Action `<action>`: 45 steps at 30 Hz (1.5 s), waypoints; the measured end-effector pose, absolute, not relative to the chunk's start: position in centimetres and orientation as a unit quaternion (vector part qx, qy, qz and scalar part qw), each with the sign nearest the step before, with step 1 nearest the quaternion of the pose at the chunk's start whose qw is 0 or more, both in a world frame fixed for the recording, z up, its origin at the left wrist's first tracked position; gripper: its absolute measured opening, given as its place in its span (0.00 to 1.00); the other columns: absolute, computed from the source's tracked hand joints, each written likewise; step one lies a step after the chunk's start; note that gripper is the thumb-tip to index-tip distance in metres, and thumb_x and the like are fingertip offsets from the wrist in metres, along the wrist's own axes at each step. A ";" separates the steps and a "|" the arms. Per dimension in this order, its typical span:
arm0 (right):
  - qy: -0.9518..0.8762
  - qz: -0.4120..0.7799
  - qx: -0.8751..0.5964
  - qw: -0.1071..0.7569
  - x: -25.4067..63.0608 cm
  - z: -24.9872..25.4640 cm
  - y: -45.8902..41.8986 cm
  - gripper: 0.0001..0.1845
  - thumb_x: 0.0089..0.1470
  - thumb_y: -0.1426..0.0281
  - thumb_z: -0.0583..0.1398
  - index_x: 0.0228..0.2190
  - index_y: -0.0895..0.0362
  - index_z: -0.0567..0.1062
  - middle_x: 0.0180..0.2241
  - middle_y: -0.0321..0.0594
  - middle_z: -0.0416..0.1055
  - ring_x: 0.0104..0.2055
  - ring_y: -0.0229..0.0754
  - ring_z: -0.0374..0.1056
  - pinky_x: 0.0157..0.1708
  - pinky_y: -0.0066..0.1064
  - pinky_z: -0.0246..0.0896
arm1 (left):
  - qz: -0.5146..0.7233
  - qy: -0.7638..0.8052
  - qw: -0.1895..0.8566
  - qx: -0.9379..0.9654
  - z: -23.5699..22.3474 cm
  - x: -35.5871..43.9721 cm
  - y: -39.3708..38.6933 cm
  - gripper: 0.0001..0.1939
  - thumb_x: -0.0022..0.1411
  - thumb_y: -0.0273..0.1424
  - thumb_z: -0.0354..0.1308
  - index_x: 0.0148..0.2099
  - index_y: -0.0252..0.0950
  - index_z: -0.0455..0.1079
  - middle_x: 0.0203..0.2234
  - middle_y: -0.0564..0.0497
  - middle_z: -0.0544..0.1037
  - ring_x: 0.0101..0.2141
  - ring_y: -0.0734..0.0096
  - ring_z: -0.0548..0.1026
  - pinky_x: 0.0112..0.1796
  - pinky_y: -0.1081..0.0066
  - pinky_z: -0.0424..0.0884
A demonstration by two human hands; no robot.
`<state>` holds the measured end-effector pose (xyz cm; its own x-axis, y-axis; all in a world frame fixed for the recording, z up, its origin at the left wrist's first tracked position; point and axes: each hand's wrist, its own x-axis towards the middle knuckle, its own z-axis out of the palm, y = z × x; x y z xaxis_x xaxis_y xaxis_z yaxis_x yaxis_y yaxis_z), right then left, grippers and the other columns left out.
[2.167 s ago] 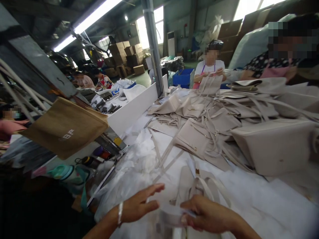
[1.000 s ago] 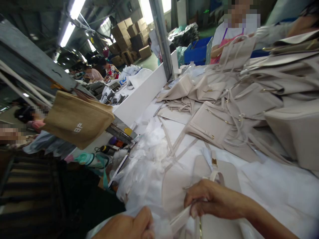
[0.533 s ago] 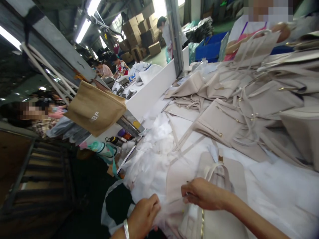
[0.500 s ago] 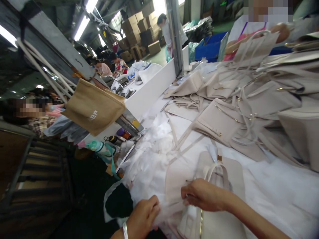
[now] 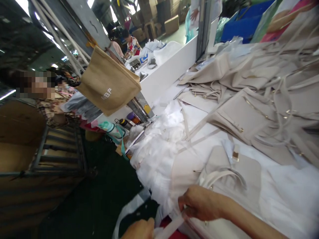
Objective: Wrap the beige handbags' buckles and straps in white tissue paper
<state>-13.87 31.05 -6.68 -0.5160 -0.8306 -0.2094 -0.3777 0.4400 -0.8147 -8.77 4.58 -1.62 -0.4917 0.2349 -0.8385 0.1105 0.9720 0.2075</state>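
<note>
A beige handbag (image 5: 249, 172) with a looped handle and gold-coloured fittings lies on the table at the lower right, over white wrapping sheets. My right hand (image 5: 201, 202) is closed in a pinch at the bag's near side, gripping a pale strip (image 5: 173, 227). Whether it is a strap or wrapping material, I cannot tell. At the bottom edge, partly cut off, my left hand (image 5: 141, 229) is closed around the strip's other end. Crumpled white wrapping (image 5: 159, 156) covers the table edge beyond both hands.
Several beige bags (image 5: 239, 116) with straps are heaped across the right. A brown fabric pouch (image 5: 109, 83) hangs on a metal post. Bottles (image 5: 112, 127) stand behind the wrapping. At left are a slatted rack (image 5: 62, 146) and a seated person (image 5: 47, 103); other people work further back.
The view has swung left and down. My left hand has dropped lower, mostly out of frame. A pale strip now stretches between my hands, and the right hand has moved nearer to me along the bag.
</note>
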 end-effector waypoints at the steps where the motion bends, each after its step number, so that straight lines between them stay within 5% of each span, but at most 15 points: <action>1: 0.802 -0.353 -0.369 0.310 -13.8 -7.1 31.2 0.11 0.50 0.68 0.57 0.36 0.52 0.76 0.28 0.37 0.77 0.30 0.41 0.72 0.25 0.27 0.54 | 0.023 0.853 0.504 0.130 -2.0 -9.1 5.0 0.10 0.55 0.31 0.49 0.37 0.34 0.69 0.27 0.42 0.78 0.28 0.57 0.75 0.24 0.68 0.61; 4: 0.818 -0.337 -0.343 0.315 -13.7 -7.5 31.7 0.10 0.52 0.68 0.56 0.35 0.52 0.76 0.29 0.37 0.77 0.31 0.41 0.72 0.26 0.27 0.53 | -0.052 0.848 0.490 0.196 -2.3 -10.4 5.9 0.13 0.51 0.27 0.51 0.41 0.31 0.67 0.30 0.39 0.77 0.30 0.53 0.76 0.27 0.67 0.63; 7: 0.812 -0.343 -0.345 0.321 -13.6 -7.6 31.8 0.10 0.52 0.69 0.55 0.35 0.52 0.75 0.29 0.36 0.77 0.31 0.40 0.72 0.26 0.26 0.54 | 0.005 0.865 0.468 0.180 -2.7 -10.8 5.6 0.08 0.55 0.28 0.48 0.37 0.34 0.67 0.26 0.45 0.74 0.26 0.63 0.72 0.26 0.69 0.60; 12: 0.832 -0.279 -0.377 0.295 -13.0 -7.0 29.9 0.08 0.51 0.69 0.56 0.33 0.54 0.75 0.30 0.40 0.76 0.31 0.43 0.71 0.27 0.29 0.55 | 0.267 0.817 0.502 0.101 -5.5 -8.5 2.8 0.20 0.61 0.46 0.42 0.26 0.37 0.58 0.21 0.56 0.60 0.24 0.74 0.58 0.25 0.73 0.54; 17: 0.855 -0.291 -0.365 0.226 -12.4 -5.6 27.2 0.09 0.55 0.69 0.53 0.35 0.55 0.73 0.36 0.44 0.72 0.39 0.46 0.67 0.37 0.34 0.58 | 0.360 0.797 0.484 0.003 -8.8 -5.7 0.3 0.27 0.55 0.58 0.42 0.25 0.37 0.54 0.21 0.58 0.55 0.25 0.74 0.54 0.26 0.73 0.53; 24: 0.867 -0.256 -0.332 0.269 -12.7 -7.7 28.5 0.09 0.52 0.66 0.58 0.35 0.56 0.73 0.36 0.45 0.73 0.41 0.50 0.67 0.46 0.41 0.54 | 0.384 0.810 0.444 -0.015 -8.2 -7.3 1.3 0.21 0.63 0.47 0.40 0.32 0.37 0.61 0.18 0.59 0.63 0.20 0.76 0.63 0.22 0.74 0.53; 29: 0.881 -0.263 -0.293 0.264 -13.6 -8.0 30.9 0.08 0.57 0.68 0.53 0.33 0.56 0.72 0.32 0.42 0.74 0.37 0.45 0.69 0.40 0.34 0.56 | 0.432 0.816 0.384 -0.007 -8.0 -9.4 2.3 0.20 0.65 0.45 0.41 0.31 0.36 0.62 0.17 0.57 0.67 0.20 0.73 0.70 0.22 0.74 0.55; 40: 0.903 -0.237 -0.246 0.259 -13.1 -4.9 30.7 0.10 0.55 0.63 0.54 0.34 0.55 0.72 0.29 0.43 0.75 0.33 0.47 0.71 0.28 0.32 0.52 | 0.375 0.882 0.264 0.111 -6.4 -12.4 9.5 0.15 0.66 0.36 0.42 0.29 0.38 0.60 0.19 0.57 0.64 0.24 0.74 0.64 0.27 0.72 0.55; 45: 0.902 -0.292 -0.214 0.234 -14.2 -6.1 35.0 0.17 0.52 0.63 0.59 0.44 0.54 0.68 0.36 0.42 0.74 0.39 0.46 0.69 0.39 0.33 0.56 | 0.342 0.894 0.259 0.129 -7.2 -13.2 11.3 0.13 0.65 0.34 0.42 0.29 0.39 0.59 0.19 0.56 0.65 0.23 0.72 0.65 0.27 0.70 0.54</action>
